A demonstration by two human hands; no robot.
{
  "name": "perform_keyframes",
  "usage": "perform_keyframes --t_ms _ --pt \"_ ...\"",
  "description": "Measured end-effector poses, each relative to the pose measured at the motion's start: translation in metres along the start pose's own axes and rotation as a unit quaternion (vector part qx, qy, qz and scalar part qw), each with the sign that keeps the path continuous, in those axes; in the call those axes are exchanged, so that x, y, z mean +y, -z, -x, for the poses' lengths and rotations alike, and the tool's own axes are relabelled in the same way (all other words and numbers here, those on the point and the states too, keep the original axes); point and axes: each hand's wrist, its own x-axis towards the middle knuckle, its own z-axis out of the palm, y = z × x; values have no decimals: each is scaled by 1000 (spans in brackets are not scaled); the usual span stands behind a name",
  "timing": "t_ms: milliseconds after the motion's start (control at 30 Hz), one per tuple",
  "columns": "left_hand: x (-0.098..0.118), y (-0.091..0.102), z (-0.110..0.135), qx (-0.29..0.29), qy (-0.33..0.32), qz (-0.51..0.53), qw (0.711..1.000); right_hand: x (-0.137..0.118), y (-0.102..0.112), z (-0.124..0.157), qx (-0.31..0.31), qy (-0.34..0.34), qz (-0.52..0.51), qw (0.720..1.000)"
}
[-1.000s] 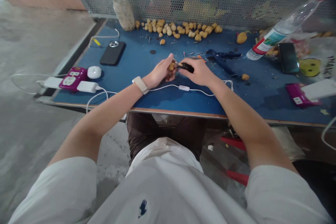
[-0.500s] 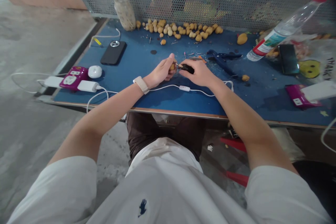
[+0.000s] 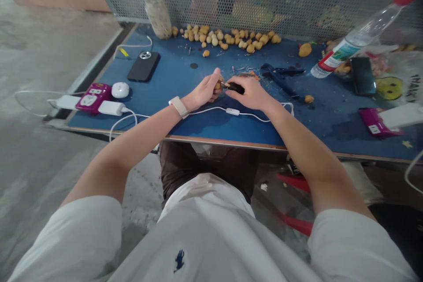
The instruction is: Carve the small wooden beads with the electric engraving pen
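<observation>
My left hand [image 3: 204,91] is closed around a small tan gourd [image 3: 218,83], above the middle of the blue tabletop. Facing it, my right hand [image 3: 250,91] grips a black-handled tool [image 3: 236,88] whose thin metal shaft points left and meets the gourd. The fingers cover part of both. Just beyond my right hand lie some thin metal bits and a small orange piece [image 3: 254,75]. A white cord with an inline switch [image 3: 232,111] runs across the table below my hands.
Several small gourds [image 3: 231,37] line the back by the perforated panel, beside a cloudy jar [image 3: 158,18]. Dark blue pliers [image 3: 280,80], a loose gourd [image 3: 309,98], a water bottle [image 3: 350,48] and a phone [image 3: 363,75] are on the right. A black phone [image 3: 143,67] and purple power strip [image 3: 94,98] sit left.
My hands stay almost in place, the gourd and the tool still held together. The whole view has shifted very slightly.
</observation>
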Motion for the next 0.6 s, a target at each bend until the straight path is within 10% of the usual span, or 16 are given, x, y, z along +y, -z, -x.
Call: perform_keyframes --t_ms 600 --pt "-6 3 -4 -1 13 45 999 2 0 0 -6 2 5 1000"
